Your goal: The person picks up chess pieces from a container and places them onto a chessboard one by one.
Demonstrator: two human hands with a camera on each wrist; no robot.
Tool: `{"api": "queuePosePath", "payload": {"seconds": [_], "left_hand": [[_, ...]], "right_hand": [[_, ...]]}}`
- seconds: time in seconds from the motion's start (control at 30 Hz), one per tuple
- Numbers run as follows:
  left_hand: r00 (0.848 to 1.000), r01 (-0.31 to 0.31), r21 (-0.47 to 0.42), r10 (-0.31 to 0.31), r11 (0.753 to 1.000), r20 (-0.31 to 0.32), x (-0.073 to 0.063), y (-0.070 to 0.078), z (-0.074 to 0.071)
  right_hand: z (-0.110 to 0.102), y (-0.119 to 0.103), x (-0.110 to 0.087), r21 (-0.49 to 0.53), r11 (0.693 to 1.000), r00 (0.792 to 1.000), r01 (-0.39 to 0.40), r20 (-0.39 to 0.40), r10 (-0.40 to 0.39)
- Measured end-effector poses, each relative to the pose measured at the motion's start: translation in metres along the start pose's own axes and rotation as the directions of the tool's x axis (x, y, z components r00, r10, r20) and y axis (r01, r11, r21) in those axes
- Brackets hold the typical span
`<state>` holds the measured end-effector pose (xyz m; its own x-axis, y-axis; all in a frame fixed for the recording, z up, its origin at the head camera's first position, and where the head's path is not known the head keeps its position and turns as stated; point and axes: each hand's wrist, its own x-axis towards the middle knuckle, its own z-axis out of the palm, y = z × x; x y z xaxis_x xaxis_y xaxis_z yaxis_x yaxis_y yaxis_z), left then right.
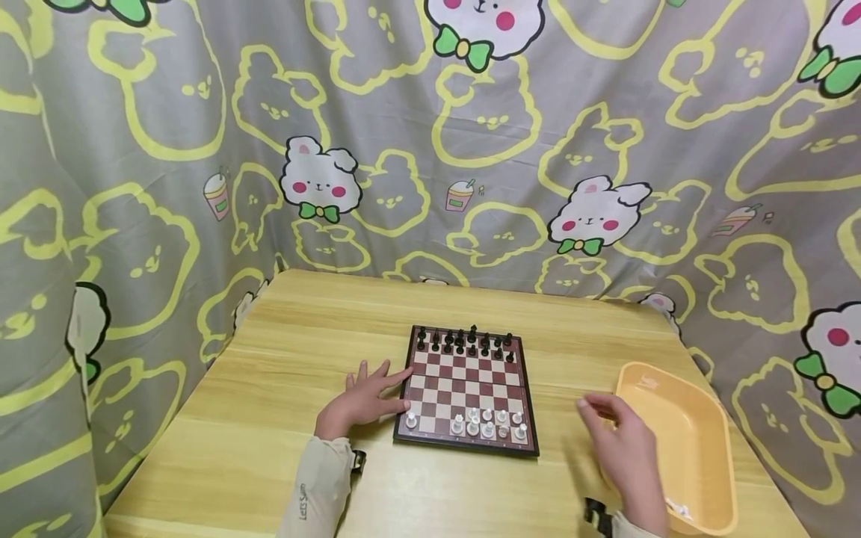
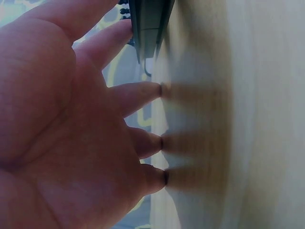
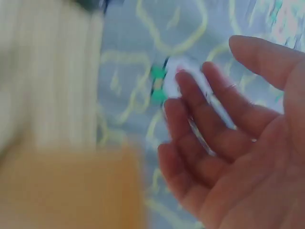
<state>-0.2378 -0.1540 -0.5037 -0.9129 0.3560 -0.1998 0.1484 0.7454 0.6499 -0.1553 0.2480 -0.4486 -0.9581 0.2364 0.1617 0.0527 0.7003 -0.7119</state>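
A chessboard [image 1: 440,392] lies on the wooden table. My left hand [image 1: 359,403] is at its left side, with thumb and index finger touching the edge. In the left wrist view, the other fingertips [image 2: 155,89] rest on the tabletop. Black chess pieces [image 1: 460,345] fill two rows at the far end. White chess pieces [image 1: 488,429] cluster at the near right, and a single white piece [image 1: 411,420] stands at the near left corner. My right hand [image 1: 625,444] hovers between the board and the orange basin, fingers loosely bent; its palm and fingers hold nothing in the right wrist view.
The orange basin [image 1: 726,456] stands on the right of the table [image 1: 296,329], with small white pieces [image 1: 678,509] at its near end. A grey patterned curtain [image 1: 403,187] hangs around the back and sides.
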Motion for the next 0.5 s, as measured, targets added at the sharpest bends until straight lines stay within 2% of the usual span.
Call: {"api": "queuePosePath", "payload": {"seconds": [0.03, 0.1, 0.17, 0.23, 0.33, 0.4, 0.5], "left_hand": [[1.000, 0.001, -0.001, -0.001, 1.000, 0.002, 0.000, 0.000, 0.000], [1.000, 0.000, -0.004, 0.000, 1.000, 0.004, 0.000, -0.001, 0.001], [1.000, -0.004, -0.009, 0.004, 1.000, 0.005, -0.001, -0.002, 0.002], [1.000, -0.006, -0.014, 0.006, 1.000, 0.005, -0.001, -0.002, 0.001], [1.000, -0.007, -0.012, 0.007, 1.000, 0.006, -0.001, -0.001, 0.001], [1.000, -0.006, -0.014, 0.006, 1.000, 0.004, -0.001, -0.001, 0.000], [1.000, -0.005, -0.012, 0.005, 1.000, 0.001, -0.001, -0.001, 0.000]], "right_hand": [[-0.007, 0.009, 0.001, -0.019, 0.998, 0.998, -0.054, 0.014, 0.055], [-0.020, 0.026, 0.004, -0.068, 0.985, 0.981, -0.158, 0.105, 0.164], [-0.031, 0.040, 0.006, -0.125, 0.965, 0.942, -0.231, 0.220, 0.254], [-0.037, 0.051, 0.007, -0.178, 0.946, 0.885, -0.271, 0.340, 0.318], [-0.039, 0.062, 0.007, -0.224, 0.938, 0.827, -0.263, 0.449, 0.339], [-0.038, 0.067, 0.008, -0.260, 0.939, 0.810, -0.225, 0.485, 0.328], [-0.038, 0.069, 0.009, -0.319, 0.936, 0.809, -0.148, 0.506, 0.300]]}}
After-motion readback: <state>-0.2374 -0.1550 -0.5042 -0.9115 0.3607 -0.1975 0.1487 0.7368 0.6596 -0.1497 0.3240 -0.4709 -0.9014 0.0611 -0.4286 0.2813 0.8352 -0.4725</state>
